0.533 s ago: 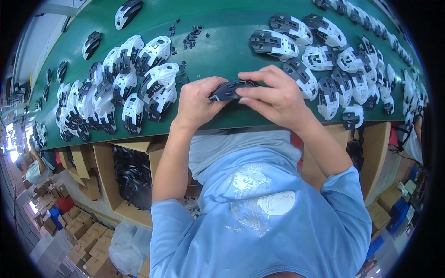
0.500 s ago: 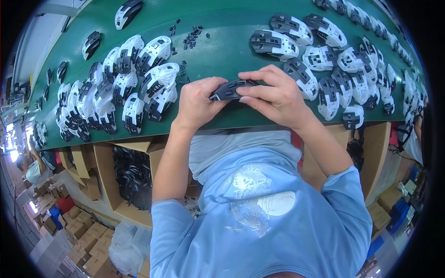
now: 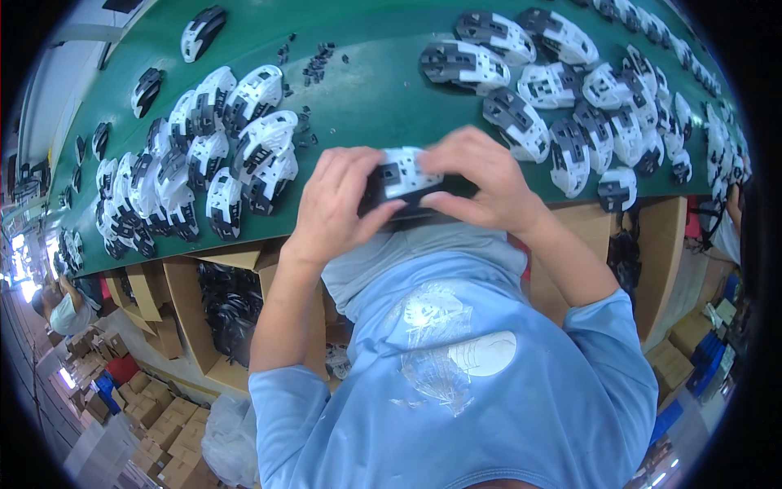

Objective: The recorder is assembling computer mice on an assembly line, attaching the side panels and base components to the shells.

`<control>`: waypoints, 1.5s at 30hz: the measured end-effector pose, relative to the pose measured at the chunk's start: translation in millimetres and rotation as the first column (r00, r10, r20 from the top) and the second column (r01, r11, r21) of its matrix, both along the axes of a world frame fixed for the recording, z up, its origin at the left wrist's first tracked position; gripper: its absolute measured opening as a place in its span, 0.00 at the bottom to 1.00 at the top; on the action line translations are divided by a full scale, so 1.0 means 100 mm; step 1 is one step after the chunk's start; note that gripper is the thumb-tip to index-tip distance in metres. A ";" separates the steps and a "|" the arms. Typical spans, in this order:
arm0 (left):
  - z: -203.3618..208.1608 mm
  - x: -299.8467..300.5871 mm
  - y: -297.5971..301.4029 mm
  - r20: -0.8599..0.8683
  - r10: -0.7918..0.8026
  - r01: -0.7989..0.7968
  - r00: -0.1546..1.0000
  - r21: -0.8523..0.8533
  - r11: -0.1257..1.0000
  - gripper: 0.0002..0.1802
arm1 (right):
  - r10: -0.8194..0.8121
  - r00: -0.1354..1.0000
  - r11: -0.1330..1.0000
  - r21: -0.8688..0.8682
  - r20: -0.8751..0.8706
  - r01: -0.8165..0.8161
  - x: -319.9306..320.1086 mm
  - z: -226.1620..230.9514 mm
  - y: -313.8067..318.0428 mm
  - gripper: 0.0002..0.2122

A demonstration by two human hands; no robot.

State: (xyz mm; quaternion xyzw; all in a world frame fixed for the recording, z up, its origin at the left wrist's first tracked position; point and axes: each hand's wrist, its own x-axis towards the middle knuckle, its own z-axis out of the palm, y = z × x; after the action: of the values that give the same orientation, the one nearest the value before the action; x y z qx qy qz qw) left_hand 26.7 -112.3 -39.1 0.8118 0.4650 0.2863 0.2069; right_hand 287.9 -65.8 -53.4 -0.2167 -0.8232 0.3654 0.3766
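Observation:
A curved black-and-white plastic shell with slots [image 3: 401,173] is held between my two hands, just above the near edge of the green table [image 3: 371,98]. My left hand [image 3: 336,196] grips its left end, with the thumb along the lower side. At the shell's right end, my right hand [image 3: 485,175] has its thumb low and its fingers on top; these fingers are blurred by motion. A white, slotted face of the shell shows, with black beneath it. Small black plastic pieces [image 3: 318,62] lie scattered on the table beyond my left hand.
Similar shells crowd the table in a left cluster [image 3: 171,175] and a right cluster [image 3: 599,122]. Under the table edge stands a cardboard box [image 3: 190,314] of black parts. More cartons [image 3: 171,428] and a clear plastic bag [image 3: 228,436] are at lower left. Another person [image 3: 69,310] is at far left.
The shell has been turned over in my hands, from its black, slotted side to a white face. My right fingers have shifted along its top. The whole view has moved slightly.

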 end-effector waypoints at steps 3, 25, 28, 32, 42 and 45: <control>-0.15 -0.03 0.00 -0.039 0.050 -0.046 0.998 0.113 0.992 0.38 | -0.124 0.914 0.986 0.152 0.386 0.070 -0.14 0.04 0.06 0.37; -1.36 -2.77 -2.52 -0.428 0.885 -0.974 0.183 -0.204 0.102 0.22 | -0.114 0.895 0.990 0.122 0.430 0.067 -0.16 -0.07 0.13 0.36; -2.13 -2.85 -2.94 -0.611 0.745 -0.958 0.266 -0.078 0.278 0.20 | -0.087 0.887 0.986 0.165 0.454 0.012 -0.18 -0.12 0.17 0.35; -2.33 -2.96 -2.79 -0.599 0.735 -0.948 0.317 -0.178 0.263 0.12 | -0.078 0.877 0.984 0.178 0.474 -0.008 -0.19 -0.10 0.17 0.35; -2.34 -3.01 -2.60 -0.598 0.770 -0.971 0.222 -0.205 0.120 0.16 | -0.042 0.868 0.985 0.168 0.495 -0.048 -0.23 -0.05 0.17 0.33; -2.22 -3.03 -2.61 -0.574 0.730 -0.912 0.371 -0.374 0.169 0.14 | -0.050 0.871 0.986 0.166 0.488 -0.036 -0.16 -0.05 0.18 0.33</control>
State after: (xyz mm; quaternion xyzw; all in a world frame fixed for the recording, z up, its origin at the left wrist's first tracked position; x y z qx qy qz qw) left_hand -276.2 -372.9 -261.4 0.3245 0.9184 0.0611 0.2177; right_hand 271.5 -48.0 -58.0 -0.2726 -0.9189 0.2258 0.1741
